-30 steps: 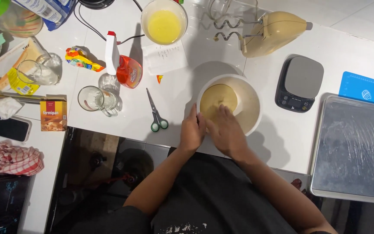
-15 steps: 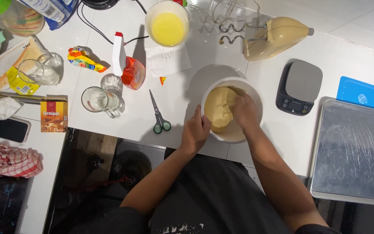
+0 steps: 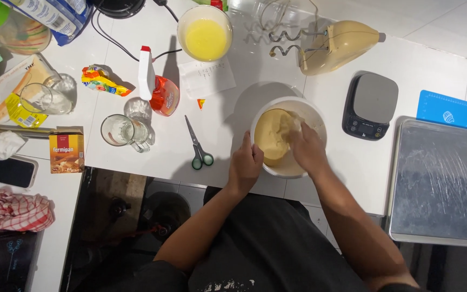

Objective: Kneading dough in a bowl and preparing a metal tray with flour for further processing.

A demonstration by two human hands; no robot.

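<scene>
Our dough [image 3: 272,135] sits in white bowl [image 3: 314,114] at desk's near edge. Right hand [image 3: 306,147] digs in, grasping dough; left hand [image 3: 245,165] clamps rim. We judge risk: hard push tips bowl off edge. Scissors [image 3: 197,145] just left, scale [image 3: 370,105] right.
</scene>
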